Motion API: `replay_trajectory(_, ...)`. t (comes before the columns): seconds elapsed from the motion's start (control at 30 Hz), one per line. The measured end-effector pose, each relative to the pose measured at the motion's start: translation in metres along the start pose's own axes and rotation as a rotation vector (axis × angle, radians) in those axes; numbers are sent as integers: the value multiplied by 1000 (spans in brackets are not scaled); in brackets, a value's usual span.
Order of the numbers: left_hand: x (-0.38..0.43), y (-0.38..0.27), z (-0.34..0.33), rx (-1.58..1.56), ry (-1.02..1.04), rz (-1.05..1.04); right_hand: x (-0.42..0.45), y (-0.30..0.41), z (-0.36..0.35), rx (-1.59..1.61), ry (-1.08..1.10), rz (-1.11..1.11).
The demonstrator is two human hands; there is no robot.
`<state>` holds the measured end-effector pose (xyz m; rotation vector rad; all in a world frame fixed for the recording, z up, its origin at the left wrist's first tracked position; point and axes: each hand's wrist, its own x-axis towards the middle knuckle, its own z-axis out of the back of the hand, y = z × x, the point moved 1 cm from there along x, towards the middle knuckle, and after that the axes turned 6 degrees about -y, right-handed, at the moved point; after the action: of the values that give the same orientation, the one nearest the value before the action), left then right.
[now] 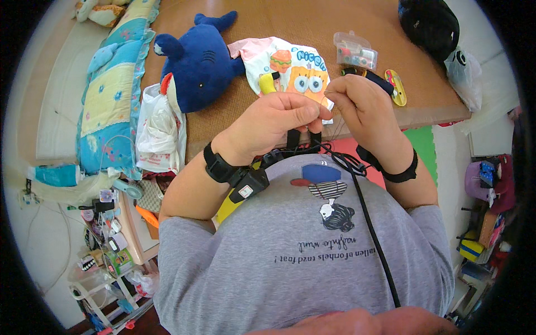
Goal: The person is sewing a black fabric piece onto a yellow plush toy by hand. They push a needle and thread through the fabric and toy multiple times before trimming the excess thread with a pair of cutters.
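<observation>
My left hand [289, 115] pinches a dark thread [321, 102] between thumb and forefinger. Close by on the right, my right hand [362, 104] has its thumb and forefinger pinched on something thin and pale, perhaps a needle; it is too small to tell. Thread hangs below the hands. Beyond them a white child's shirt [268, 54] with a cartoon print and pink sleeve lies on the woven mat, a small yellow object [266, 83] with a black end on it. Behind my right hand are a dark thread spool [379, 82], an oval yellow case [399, 90] and a clear plastic box [356, 48] holding spools.
On the mat [293, 19], a blue plush shark [205, 63] lies left of the shirt. A white plastic bag [159, 130] sits at the left edge, beside a patterned cushion [104, 104]. A black bag [431, 29] stands far right. A black cable [368, 217] runs down my shirt.
</observation>
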<state>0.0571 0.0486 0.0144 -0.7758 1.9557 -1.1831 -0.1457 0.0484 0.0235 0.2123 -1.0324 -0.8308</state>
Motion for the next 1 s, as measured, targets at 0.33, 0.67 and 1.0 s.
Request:
replay_trajectory(0.33, 4, -3, 1, -54, -70, -130, -5, -8, -4, 152, 43, -155)
replay_trajectory(0.67, 17, -2, 2, 268, -350, -585, -19, -6, -17, 445, 157, -320)
replay_trajectory(1.0, 21, -9, 0, 1546, -377, -1028, -16, -9, -6, 505, 320, -462)
